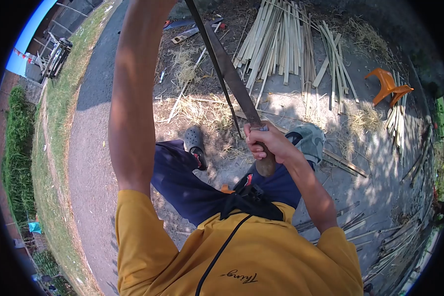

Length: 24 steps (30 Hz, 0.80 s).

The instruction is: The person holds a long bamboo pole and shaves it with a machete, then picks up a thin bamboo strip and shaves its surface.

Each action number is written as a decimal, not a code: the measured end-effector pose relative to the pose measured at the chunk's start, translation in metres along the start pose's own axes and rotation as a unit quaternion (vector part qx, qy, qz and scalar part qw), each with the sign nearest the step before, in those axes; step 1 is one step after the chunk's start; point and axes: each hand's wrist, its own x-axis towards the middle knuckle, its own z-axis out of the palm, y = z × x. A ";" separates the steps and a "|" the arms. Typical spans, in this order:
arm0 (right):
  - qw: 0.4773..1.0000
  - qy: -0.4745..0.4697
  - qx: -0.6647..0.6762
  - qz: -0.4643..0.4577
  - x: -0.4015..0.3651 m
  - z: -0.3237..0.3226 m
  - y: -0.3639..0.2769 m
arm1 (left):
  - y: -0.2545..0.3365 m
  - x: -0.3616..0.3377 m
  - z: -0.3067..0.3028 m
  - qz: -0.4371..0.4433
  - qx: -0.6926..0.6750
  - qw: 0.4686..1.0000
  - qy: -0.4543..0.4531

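Note:
My right hand [269, 143] is wrapped round the brown handle [265, 166] of a long-bladed knife. Its dark blade [237, 86] points up and to the left, away from my body. Beside the blade runs a thin dark strip [214, 61], its lower end close to my right hand. My left arm stretches up past the top edge of the view, so my left hand is out of sight. A camouflage cloth [308, 140] lies over my right knee.
Long split strips [276, 44] lie in a pile ahead, with more at the right. An orange plastic piece [387, 88] stands at the right. Saws [185, 35] lie on the ground at the top. Pale shavings [202, 111] are scattered near my shoe [194, 140].

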 end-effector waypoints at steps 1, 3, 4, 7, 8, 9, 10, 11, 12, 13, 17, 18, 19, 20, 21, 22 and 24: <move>0.999 0.003 0.010 0.038 0.001 -0.004 0.006 | 0.002 -0.001 -0.001 -0.005 0.007 1.000 0.004; 0.994 0.017 0.026 0.101 0.003 -0.016 0.021 | 0.006 -0.002 -0.003 -0.013 0.004 1.000 0.007; 0.995 0.018 0.026 0.096 0.003 -0.022 0.028 | 0.008 -0.003 -0.004 -0.022 0.000 1.000 0.013; 0.990 0.078 -0.041 0.108 0.002 -0.041 0.045 | 0.018 -0.008 -0.003 -0.052 -0.012 0.998 0.016; 0.991 0.077 -0.041 0.102 0.000 -0.045 0.048 | 0.021 -0.007 -0.003 -0.082 -0.026 0.996 0.011; 0.989 0.104 -0.057 0.085 -0.003 -0.048 0.051 | 0.022 -0.007 -0.013 -0.079 -0.025 0.997 0.006; 0.987 0.129 -0.072 0.067 -0.006 -0.053 0.054 | 0.022 -0.010 -0.032 -0.115 0.012 0.993 -0.018; 0.985 0.139 -0.098 0.037 -0.007 -0.061 0.060 | 0.021 -0.015 -0.053 -0.150 0.050 0.987 -0.040; 0.985 0.137 -0.098 0.034 -0.012 -0.066 0.059 | 0.014 -0.021 -0.065 -0.185 0.088 0.977 -0.061; 0.984 0.148 -0.098 0.017 -0.016 -0.071 0.059 | 0.008 -0.033 -0.065 -0.184 0.091 0.977 -0.064; 0.982 0.181 -0.053 -0.018 -0.032 -0.080 0.057 | -0.007 -0.116 -0.069 -0.232 0.205 0.943 0.118; 0.980 0.192 -0.041 -0.021 -0.035 -0.083 0.058 | -0.012 -0.131 -0.072 -0.232 0.208 0.943 0.118; 0.979 0.202 -0.032 -0.021 -0.039 -0.082 0.056 | -0.016 -0.145 -0.074 -0.235 0.198 0.940 0.149; 0.979 0.199 -0.033 -0.021 -0.041 -0.083 0.058 | -0.019 -0.155 -0.076 -0.237 0.187 0.936 0.180; 0.978 0.205 -0.031 -0.022 -0.043 -0.084 0.060 | -0.021 -0.161 -0.072 -0.237 0.189 0.935 0.183; 0.977 0.210 -0.030 -0.022 -0.045 -0.085 0.062 | -0.023 -0.166 -0.068 -0.212 0.163 0.941 0.209; 0.980 0.191 -0.039 -0.024 -0.047 -0.082 0.065 | -0.022 -0.178 -0.069 -0.185 0.141 0.943 0.237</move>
